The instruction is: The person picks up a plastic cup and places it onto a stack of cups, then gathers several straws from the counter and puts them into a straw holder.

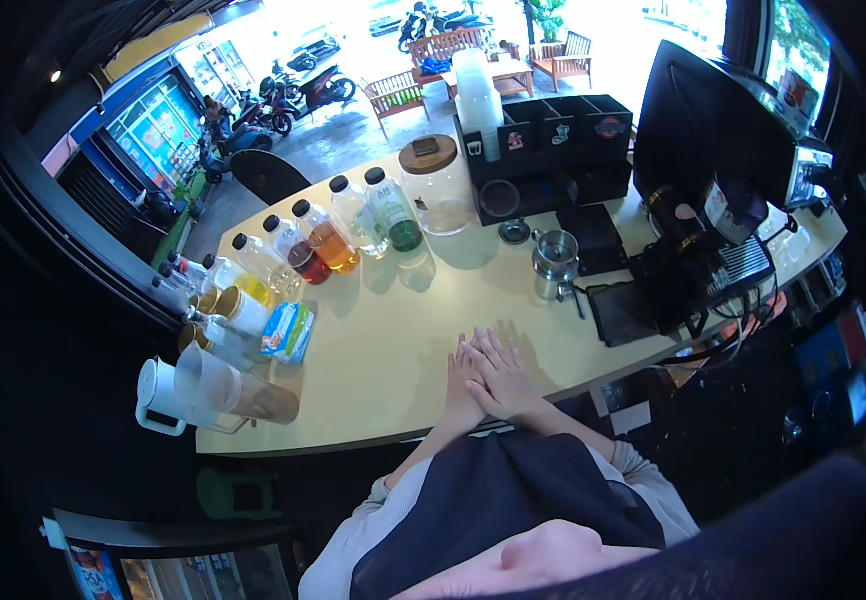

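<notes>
My left hand (pixel 465 385) lies at the front edge of the pale counter (pixel 403 340), partly covered by my right hand (pixel 503 378). Both have their fingers stretched out, and neither holds anything. The two hands touch and overlap. Beyond them to the right stands a metal cup (pixel 555 255), with a small round metal piece (pixel 514 232) behind it. A blue and white packet (pixel 288 332) lies to the left, beside a clear pitcher (pixel 253 392) with brown contents.
Several bottles (pixel 328 245) of coloured liquid line the counter's left and back edge, near a wooden-lidded jar (pixel 438 190). A black organizer (pixel 553 150) holds stacked cups (pixel 478 95). An espresso machine (pixel 723 235) stands right. Dark mats (pixel 621 312) lie before it.
</notes>
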`<control>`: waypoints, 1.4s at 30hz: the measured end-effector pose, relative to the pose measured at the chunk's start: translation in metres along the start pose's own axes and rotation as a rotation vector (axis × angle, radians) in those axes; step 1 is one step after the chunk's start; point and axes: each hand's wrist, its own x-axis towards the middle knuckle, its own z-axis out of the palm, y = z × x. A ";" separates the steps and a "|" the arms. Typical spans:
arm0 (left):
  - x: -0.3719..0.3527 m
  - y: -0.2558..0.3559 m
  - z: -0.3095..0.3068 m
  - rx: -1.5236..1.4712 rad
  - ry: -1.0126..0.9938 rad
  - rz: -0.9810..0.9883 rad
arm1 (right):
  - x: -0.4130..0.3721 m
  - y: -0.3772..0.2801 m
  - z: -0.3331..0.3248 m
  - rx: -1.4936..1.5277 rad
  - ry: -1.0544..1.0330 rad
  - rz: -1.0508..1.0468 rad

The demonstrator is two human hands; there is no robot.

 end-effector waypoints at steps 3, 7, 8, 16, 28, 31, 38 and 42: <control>-0.024 0.013 0.011 0.042 -0.164 0.003 | -0.027 -0.004 0.001 0.015 -0.045 0.090; -0.052 0.034 0.018 0.104 -0.127 0.015 | -0.057 -0.019 -0.011 -0.035 -0.061 0.079; -0.059 0.040 0.018 0.113 -0.080 0.008 | -0.064 -0.025 -0.015 -0.023 -0.058 0.070; -0.158 0.093 0.034 0.157 0.108 -0.068 | -0.163 -0.076 -0.011 -0.064 -0.024 -0.103; -0.262 0.179 0.090 0.271 -0.172 0.079 | -0.315 -0.099 -0.035 0.024 0.012 0.030; -0.258 0.198 0.100 0.298 -0.214 0.159 | -0.336 -0.095 -0.049 -0.025 0.140 0.058; -0.228 0.262 0.138 0.345 -0.298 0.372 | -0.386 -0.079 -0.092 -0.093 0.247 0.174; -0.210 0.316 0.168 0.370 -0.335 0.493 | -0.423 -0.058 -0.119 -0.157 0.371 0.235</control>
